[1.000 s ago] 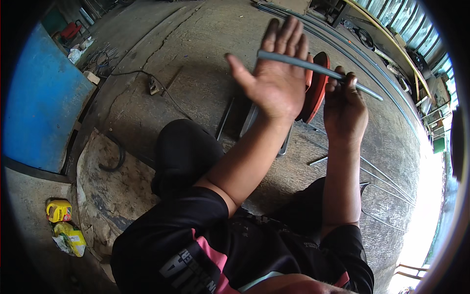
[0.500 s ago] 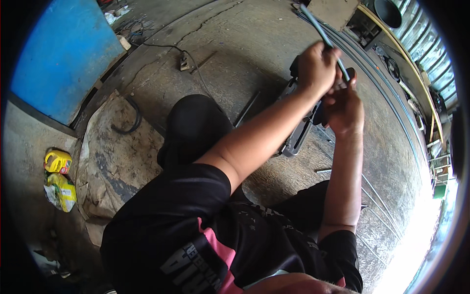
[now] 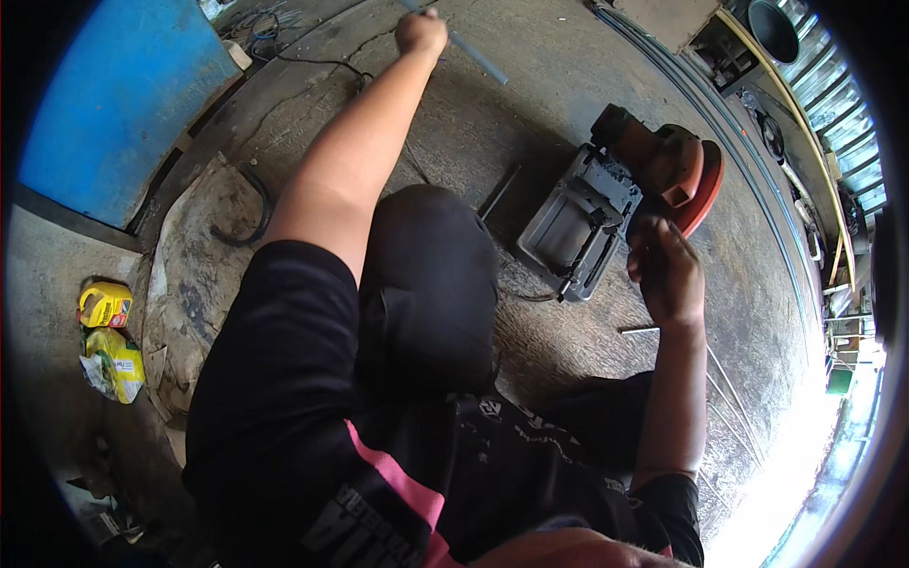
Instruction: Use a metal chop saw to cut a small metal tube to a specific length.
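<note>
My left hand [image 3: 422, 34], stretched far forward, is closed around a grey metal rod [image 3: 481, 59]. One end of the rod slants down to the right of the fist; its other end runs out of the upper edge. A cut-off saw stands on the floor to the right of my knee, with a dark metal base [image 3: 568, 227] and a red-orange round guard [image 3: 703, 185]. Close by the guard, my right hand [image 3: 674, 279] has its fingers curled toward the thumb. Whatever those fingers may hold is too dark to make out, and whether they touch the saw cannot be told.
Long metal rods [image 3: 748, 175] lie along the right side of the floor. A black cable [image 3: 327, 63] crosses the far left. Near the blue panel [image 3: 123, 104] lie stained cardboard [image 3: 194, 284] and a yellow container [image 3: 106, 304]. A short thin bar [image 3: 500, 192] rests beside my knee.
My left hand has swung far to the left with the rod, away from my right hand. My right hand has let go of the rod and dropped lower, leaving the saw in plain view.
</note>
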A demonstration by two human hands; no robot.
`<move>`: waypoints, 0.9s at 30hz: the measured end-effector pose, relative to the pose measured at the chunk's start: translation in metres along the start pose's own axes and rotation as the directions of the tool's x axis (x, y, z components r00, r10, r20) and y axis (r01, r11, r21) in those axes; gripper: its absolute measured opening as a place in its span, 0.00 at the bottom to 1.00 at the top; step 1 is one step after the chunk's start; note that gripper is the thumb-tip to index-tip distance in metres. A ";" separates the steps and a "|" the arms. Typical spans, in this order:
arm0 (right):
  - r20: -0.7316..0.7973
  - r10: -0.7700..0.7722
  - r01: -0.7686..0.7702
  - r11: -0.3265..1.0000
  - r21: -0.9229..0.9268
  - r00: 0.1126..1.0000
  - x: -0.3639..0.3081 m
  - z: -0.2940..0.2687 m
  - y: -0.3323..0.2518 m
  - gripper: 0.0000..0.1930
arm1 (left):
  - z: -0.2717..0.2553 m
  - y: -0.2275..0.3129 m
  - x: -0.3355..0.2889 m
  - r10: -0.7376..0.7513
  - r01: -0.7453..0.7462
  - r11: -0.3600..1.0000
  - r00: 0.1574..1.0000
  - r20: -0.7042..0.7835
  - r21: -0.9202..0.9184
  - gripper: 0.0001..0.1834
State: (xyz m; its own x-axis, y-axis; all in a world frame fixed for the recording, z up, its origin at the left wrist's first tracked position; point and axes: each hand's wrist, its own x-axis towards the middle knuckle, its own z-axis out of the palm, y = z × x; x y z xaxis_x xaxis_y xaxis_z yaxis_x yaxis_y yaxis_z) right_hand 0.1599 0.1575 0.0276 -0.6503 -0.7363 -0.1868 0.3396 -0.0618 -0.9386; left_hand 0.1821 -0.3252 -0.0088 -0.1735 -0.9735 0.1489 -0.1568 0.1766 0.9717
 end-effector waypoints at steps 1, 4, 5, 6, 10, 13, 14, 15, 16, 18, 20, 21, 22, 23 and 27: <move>0.000 0.004 -0.004 1.000 -0.011 1.000 0.003 -0.002 0.007 0.16 | -0.001 -0.034 0.007 -0.023 0.017 0.982 0.999 0.029 0.190 0.24; -0.016 0.044 -0.046 0.993 -0.113 0.999 0.018 -0.001 0.029 0.17 | 0.010 -0.126 0.013 -0.075 0.003 0.845 0.991 0.114 0.535 0.26; -0.014 0.072 -0.074 0.990 -0.122 0.997 0.022 0.000 0.038 0.18 | 0.017 -0.156 0.005 -0.004 -0.067 0.791 0.993 0.115 0.607 0.25; 0.001 0.082 -0.081 0.988 -0.133 0.997 0.027 0.002 0.045 0.18 | 0.023 -0.181 0.001 -0.013 -0.086 0.783 0.988 0.153 0.616 0.24; 0.003 0.240 -0.234 0.951 -0.204 0.971 0.050 0.010 0.064 0.16 | 0.051 -0.263 0.002 -0.202 -0.021 0.723 0.949 0.240 0.691 0.23; -0.058 0.297 -0.303 0.927 -0.220 0.953 0.089 0.025 0.085 0.15 | 0.072 -0.319 0.023 -0.335 0.121 0.675 0.929 0.155 0.728 0.23; -0.099 0.303 -0.318 0.920 -0.231 0.948 0.106 0.033 0.094 0.13 | 0.077 -0.338 0.032 -0.366 0.131 0.663 0.916 0.166 0.737 0.22; -0.069 0.259 -0.267 0.906 -0.327 0.963 0.129 0.040 0.103 0.12 | 0.079 -0.357 0.043 -0.396 0.152 0.651 0.904 0.161 0.744 0.21; -0.080 0.246 -0.256 0.865 -0.432 0.966 0.153 0.048 0.113 0.12 | 0.078 -0.377 0.045 -0.432 0.180 0.634 0.889 0.152 0.753 0.21; 0.084 0.174 -0.112 0.867 -0.486 0.981 0.212 0.065 0.135 0.12 | 0.080 -0.403 0.045 -0.519 0.385 0.685 0.853 0.044 0.619 0.18; 0.007 0.154 -0.144 0.935 -0.323 0.988 0.264 0.094 0.168 0.12 | 0.073 -0.409 0.049 -0.580 0.499 0.664 0.814 -0.038 0.557 0.17; -0.025 0.180 -0.178 0.928 -0.327 0.983 0.286 0.106 0.182 0.13 | 0.069 -0.405 0.050 -0.601 0.517 0.630 0.797 -0.057 0.580 0.17; -0.010 0.163 -0.158 0.936 -0.316 0.987 0.307 0.116 0.196 0.13 | 0.065 -0.399 0.050 -0.617 0.536 0.604 0.783 -0.079 0.590 0.17; 0.011 0.195 -0.175 0.906 -0.386 0.981 0.324 0.120 0.208 0.13 | 0.064 -0.390 0.050 -0.601 0.527 0.602 0.794 -0.094 0.600 0.17; 0.078 0.163 -0.051 0.663 -0.747 0.983 0.377 0.119 0.265 0.13 | 0.062 -0.362 0.032 -0.482 0.480 0.655 0.860 -0.167 0.584 0.24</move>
State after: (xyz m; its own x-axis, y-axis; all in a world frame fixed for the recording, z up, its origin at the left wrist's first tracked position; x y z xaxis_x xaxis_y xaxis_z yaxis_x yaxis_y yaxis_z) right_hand 0.0855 -0.2164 -0.2574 -0.5314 -0.7865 -0.3146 -0.2487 0.4999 -0.8296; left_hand 0.1732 -0.4116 -0.3672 0.0883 -0.9469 -0.3093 -0.7539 -0.2665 0.6005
